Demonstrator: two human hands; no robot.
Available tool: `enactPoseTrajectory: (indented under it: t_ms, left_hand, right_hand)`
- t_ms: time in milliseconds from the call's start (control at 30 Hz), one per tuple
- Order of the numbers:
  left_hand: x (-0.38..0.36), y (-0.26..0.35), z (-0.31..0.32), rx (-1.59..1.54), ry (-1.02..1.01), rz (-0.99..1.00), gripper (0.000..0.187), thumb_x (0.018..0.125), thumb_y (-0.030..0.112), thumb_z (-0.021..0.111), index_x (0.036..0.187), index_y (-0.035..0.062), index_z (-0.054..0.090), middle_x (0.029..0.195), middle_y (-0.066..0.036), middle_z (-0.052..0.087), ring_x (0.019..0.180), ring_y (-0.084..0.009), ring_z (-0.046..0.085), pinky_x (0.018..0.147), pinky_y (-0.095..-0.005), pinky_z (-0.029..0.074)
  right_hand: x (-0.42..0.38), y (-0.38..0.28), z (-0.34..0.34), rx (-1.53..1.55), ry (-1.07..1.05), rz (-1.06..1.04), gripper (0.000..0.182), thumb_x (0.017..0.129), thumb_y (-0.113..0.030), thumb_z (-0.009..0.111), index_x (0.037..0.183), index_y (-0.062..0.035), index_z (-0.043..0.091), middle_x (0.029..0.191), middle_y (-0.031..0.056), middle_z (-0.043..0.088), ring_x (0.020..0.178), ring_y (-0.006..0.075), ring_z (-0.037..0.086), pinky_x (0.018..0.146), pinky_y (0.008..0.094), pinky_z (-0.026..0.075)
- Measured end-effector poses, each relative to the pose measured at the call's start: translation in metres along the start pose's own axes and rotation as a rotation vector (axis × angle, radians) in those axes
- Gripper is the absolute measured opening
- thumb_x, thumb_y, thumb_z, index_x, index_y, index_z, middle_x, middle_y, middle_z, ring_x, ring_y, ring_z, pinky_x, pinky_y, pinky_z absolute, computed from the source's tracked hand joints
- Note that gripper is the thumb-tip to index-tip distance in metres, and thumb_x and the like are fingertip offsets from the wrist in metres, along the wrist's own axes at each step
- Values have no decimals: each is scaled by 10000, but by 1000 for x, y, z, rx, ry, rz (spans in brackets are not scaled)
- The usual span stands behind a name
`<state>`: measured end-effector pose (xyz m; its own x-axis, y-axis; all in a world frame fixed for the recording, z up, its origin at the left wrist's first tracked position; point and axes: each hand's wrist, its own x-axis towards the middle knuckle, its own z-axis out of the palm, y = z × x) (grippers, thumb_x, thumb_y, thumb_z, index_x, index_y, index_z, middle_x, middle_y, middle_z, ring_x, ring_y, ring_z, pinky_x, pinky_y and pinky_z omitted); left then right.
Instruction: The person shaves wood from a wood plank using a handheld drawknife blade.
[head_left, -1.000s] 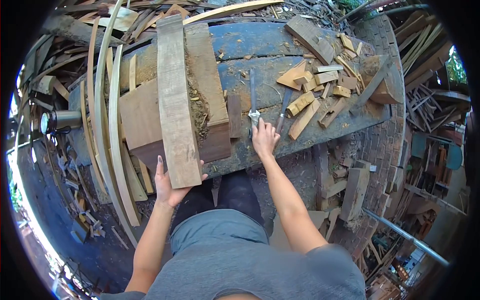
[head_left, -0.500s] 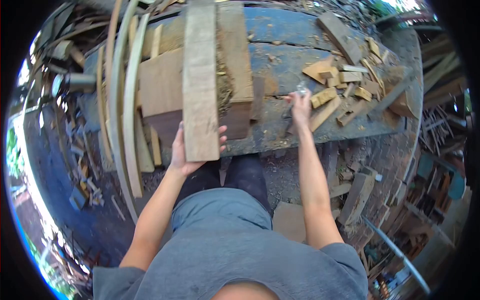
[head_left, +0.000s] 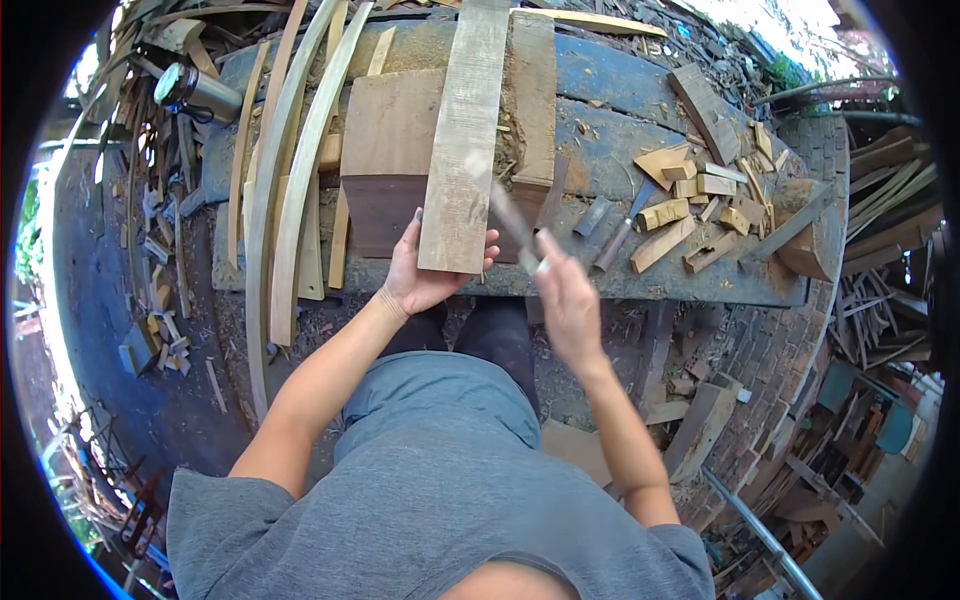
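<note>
The plank [head_left: 462, 170] runs lengthwise away from the person, over the wooden blocks, with its near end cradled in the left hand [head_left: 425, 283], thumb by one edge and fingertips by the other. The right hand [head_left: 570, 305] is closed around a slender tool [head_left: 512, 215], too blurred for me to name, slanting up close to the plank's right edge. From where I stand, that looks like the chief hazard: a slip of the tool could nick the fingertips curled around the wood, or scar the plank's face. The near end juts towards the person, so a loose left hand could let it tip or slide. The chisel [head_left: 625, 230] lies among scraps on the counter [head_left: 600, 80], where a careless reach could meet its blade, and a sleeve or elbow could sweep small offcuts [head_left: 663, 214] off the edge. Counting up: two hands, one plank, one slender tool, one chisel, one steel flask [head_left: 200, 92] on the far left, one metal pipe [head_left: 760, 530] low on the right, and at least two long curved strips [head_left: 325, 140]; the offcuts pass ten, but they overlap too much for an exact figure.
</note>
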<state>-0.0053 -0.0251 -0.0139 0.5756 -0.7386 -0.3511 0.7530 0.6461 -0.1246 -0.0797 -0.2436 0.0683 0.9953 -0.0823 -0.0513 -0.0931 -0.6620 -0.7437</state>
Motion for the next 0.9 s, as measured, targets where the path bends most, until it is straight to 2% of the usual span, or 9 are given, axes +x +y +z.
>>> enactPoseTrajectory:
  t_ms: [67,233,333,367,467,600,667,767,900]
  left_hand:
    - [-4,-2,-1,33,14,-10,788,996,648,344,1512,53,370,1437,-259,480,1295,-394,503,1126,-487,400]
    - [1,-5,-17,19,-103,-1,759,1002,647,313,1466,61,440,1351,-240,545,1212,-362,557,1075,-496,434]
    - [3,-6,-25,-25,-35,25,724,1004,650,304,1443,101,476,1352,-203,559,1216,-332,561,1049,-480,441]
    - [2,-10,-7,3,131,88,692,1006,646,299,1418,131,507,1340,-174,575,1214,-311,566,1032,-475,441]
    - [3,-12,6,23,236,125,700,1008,634,299,1424,108,498,1321,-184,580,1193,-327,571,1010,-488,464]
    - [8,-9,-12,51,116,62,726,989,669,304,1388,104,525,1253,-130,627,1117,-299,611,967,-472,502]
    - [9,-11,-13,26,135,90,739,985,667,315,1383,81,524,1242,-134,634,1092,-300,626,933,-450,527]
    - [7,-7,-10,22,186,79,691,1000,644,276,1395,130,515,1306,-117,601,1171,-298,586,1004,-509,471]
    - [4,-2,-10,-12,190,68,662,1016,605,245,1420,141,488,1372,-108,560,1246,-292,538,1049,-523,433]
  right_hand:
    - [-29,-22,8,-89,-103,20,448,988,-196,595,1423,-288,544,862,132,570,679,352,643,623,458,523]
    - [-37,-32,17,-349,-202,-74,502,953,-144,591,1411,-343,542,828,128,547,599,347,645,526,458,537]
    - [5,-32,39,-448,-130,-163,511,946,-131,564,1412,-338,535,822,133,563,589,350,655,520,447,549]
    - [16,-34,44,-450,-131,-164,511,946,-131,564,1412,-338,535,822,133,563,589,350,655,520,447,549]
    - [21,-39,48,-566,-111,-133,517,935,-127,552,1406,-340,536,797,138,567,559,346,654,500,453,549]
    - [-35,-44,22,-590,-207,-161,603,916,-114,586,1449,-379,490,731,118,553,509,326,640,456,455,533]
    - [-34,-45,21,-582,-249,-106,548,935,-125,597,1422,-368,533,737,123,534,577,355,629,530,480,526]
    - [23,-34,51,-560,-80,-249,450,942,-154,542,1359,-321,569,770,133,606,559,361,654,535,480,557]
    - [45,-41,67,-597,-64,-199,454,941,-157,539,1367,-313,558,731,135,605,572,357,670,515,465,558]
